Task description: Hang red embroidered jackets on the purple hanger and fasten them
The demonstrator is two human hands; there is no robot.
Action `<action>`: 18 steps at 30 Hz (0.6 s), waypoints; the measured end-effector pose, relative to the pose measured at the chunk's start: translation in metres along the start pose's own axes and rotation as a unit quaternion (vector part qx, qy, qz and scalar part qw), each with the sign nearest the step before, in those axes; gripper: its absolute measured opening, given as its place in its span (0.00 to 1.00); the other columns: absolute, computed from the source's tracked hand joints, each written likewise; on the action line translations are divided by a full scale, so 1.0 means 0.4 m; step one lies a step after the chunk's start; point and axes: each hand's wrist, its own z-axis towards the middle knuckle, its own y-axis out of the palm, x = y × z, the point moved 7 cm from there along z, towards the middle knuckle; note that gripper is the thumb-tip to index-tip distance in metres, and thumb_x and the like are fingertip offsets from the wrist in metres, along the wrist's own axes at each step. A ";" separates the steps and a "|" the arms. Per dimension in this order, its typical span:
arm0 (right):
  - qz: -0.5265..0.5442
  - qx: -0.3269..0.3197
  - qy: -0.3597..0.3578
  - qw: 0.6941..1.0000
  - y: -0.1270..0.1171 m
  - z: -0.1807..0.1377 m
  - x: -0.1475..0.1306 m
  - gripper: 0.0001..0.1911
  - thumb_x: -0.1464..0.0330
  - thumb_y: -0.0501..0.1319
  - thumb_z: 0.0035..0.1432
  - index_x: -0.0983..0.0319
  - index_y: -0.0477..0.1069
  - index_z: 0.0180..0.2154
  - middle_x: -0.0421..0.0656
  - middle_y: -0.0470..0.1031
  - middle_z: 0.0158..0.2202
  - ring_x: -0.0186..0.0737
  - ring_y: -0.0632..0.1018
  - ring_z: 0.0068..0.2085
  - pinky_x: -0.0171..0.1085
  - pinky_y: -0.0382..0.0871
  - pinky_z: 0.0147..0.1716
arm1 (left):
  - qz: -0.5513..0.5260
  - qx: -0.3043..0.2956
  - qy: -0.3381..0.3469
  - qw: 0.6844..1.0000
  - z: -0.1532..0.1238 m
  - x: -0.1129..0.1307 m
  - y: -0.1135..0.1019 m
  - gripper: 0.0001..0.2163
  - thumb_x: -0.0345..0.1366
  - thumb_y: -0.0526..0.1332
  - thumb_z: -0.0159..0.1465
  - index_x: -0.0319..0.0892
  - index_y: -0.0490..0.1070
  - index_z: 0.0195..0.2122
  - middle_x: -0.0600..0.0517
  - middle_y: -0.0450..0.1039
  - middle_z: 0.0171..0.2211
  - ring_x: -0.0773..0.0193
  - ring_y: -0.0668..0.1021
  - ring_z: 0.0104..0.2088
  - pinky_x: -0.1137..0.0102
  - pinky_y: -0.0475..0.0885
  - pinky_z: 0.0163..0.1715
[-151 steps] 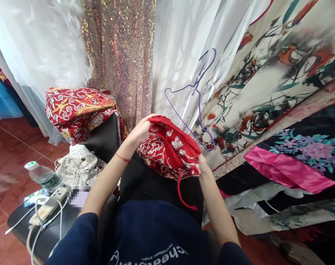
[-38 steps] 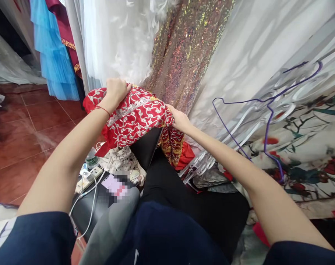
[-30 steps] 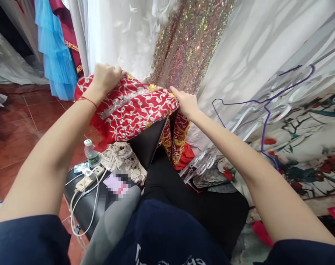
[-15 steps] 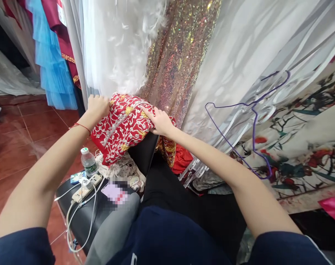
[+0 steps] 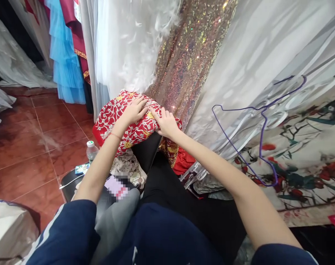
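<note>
A red garment [image 5: 108, 116] with silver and gold embroidery is draped over the top of a black chair back [image 5: 145, 149]. My left hand [image 5: 136, 110] lies on its upper surface, fingers stretched out and a little apart. Close to its right, my right hand [image 5: 167, 123] grips the garment near the far edge, thumb toward the left hand and fingers bent over the cloth. The undersides of both hands are hidden. More red and gold cloth [image 5: 169, 149] hangs below the right hand.
On the black seat are a phone [image 5: 116, 186], a bottle [image 5: 92, 150] and spotted cloth [image 5: 129, 167]. A purple hanger [image 5: 263, 132] hangs at the right among pale curtains. A sequined fabric [image 5: 189, 55] and white feathered dress [image 5: 134, 40] hang behind. A white bag [image 5: 11, 228] stands at left.
My left hand has let go of the garment's left edge and moved right onto its top, beside my right hand. The right hand stays on the cloth. The view has shifted left.
</note>
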 end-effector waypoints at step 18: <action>0.099 0.053 -0.247 0.962 0.002 -0.017 -0.332 0.37 0.72 0.61 0.60 0.66 0.54 0.68 0.65 0.53 0.71 0.63 0.55 0.72 0.72 0.46 0.65 | -0.253 0.161 -0.546 0.782 -0.503 -0.493 0.021 0.19 0.51 0.57 0.64 0.38 0.74 0.37 0.37 0.80 0.39 0.44 0.80 0.47 0.55 0.75 0.48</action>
